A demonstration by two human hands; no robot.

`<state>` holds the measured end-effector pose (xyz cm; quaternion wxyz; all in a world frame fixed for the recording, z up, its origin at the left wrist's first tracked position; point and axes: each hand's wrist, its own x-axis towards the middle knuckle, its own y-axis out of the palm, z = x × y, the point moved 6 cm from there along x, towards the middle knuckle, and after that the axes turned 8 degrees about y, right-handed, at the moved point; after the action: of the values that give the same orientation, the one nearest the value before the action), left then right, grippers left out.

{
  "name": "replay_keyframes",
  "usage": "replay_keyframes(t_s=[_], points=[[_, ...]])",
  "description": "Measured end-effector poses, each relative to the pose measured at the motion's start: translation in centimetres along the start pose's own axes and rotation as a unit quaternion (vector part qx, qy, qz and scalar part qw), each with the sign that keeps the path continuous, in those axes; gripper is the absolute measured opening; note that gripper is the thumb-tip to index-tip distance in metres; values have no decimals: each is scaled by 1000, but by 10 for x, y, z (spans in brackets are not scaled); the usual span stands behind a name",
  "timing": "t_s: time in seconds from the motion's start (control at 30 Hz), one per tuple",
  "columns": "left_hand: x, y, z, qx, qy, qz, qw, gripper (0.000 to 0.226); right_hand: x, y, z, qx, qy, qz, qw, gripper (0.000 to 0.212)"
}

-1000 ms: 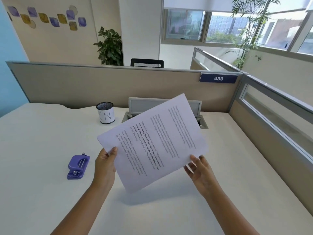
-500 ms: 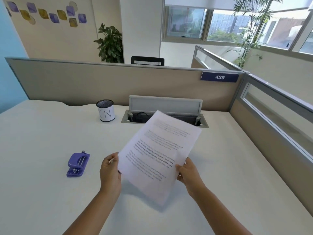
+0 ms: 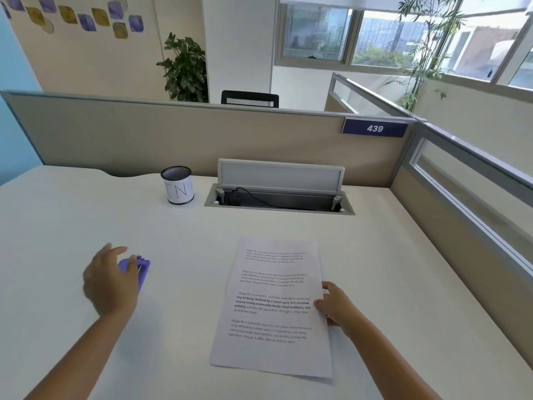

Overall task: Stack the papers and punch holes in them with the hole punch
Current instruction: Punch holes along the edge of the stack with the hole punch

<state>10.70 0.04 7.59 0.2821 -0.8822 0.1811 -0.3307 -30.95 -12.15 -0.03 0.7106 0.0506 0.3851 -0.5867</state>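
Note:
The printed papers (image 3: 274, 307) lie flat on the white desk (image 3: 72, 220), in front of me and slightly right. My right hand (image 3: 336, 306) rests on their right edge, fingers pressing on the top sheet. The purple hole punch (image 3: 141, 269) sits on the desk at the left. My left hand (image 3: 111, 280) hovers over it with fingers spread and covers most of it; the hand is blurred, and I cannot tell if it touches the punch.
A mesh pen cup with a white label (image 3: 177, 184) stands at the back. Right of it is an open cable tray (image 3: 279, 197) with its lid raised. Beige partitions (image 3: 202, 140) close off the back and right sides.
Both hands held the papers up in the air; now the papers lie flat on the desk. My left hand let go and moved left over the hole punch.

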Motion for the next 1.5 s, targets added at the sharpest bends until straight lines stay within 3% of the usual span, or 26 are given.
replay_keyframes(t_s=[0.1, 0.2, 0.37, 0.57, 0.83, 1.17, 1.5], points=[[5, 9, 32, 44, -81, 88, 992, 45, 2, 1, 0, -14, -6, -6, 1000, 43], [1, 23, 57, 28, -138, 175, 974, 32, 2, 2, 0, -20, -11, -2, 1000, 43], [-2, 31, 63, 6, -155, 196, 968, 23, -4, 0, -3, -8, -31, 14, 999, 36], [-3, 51, 67, -132, -293, 221, 921, 30, -9, -1, -4, 11, -53, 31, 998, 32], [-2, 60, 60, -143, -281, 228, 921, 22, -7, -1, -6, 41, -54, 45, 997, 34], [-70, 90, -13, -274, -272, 349, 854, 15, -7, 20, 5, 129, -54, 138, 981, 32], [-82, 86, -22, -309, -287, 371, 827, 11, -1, 16, 4, 78, -90, 64, 991, 29]])
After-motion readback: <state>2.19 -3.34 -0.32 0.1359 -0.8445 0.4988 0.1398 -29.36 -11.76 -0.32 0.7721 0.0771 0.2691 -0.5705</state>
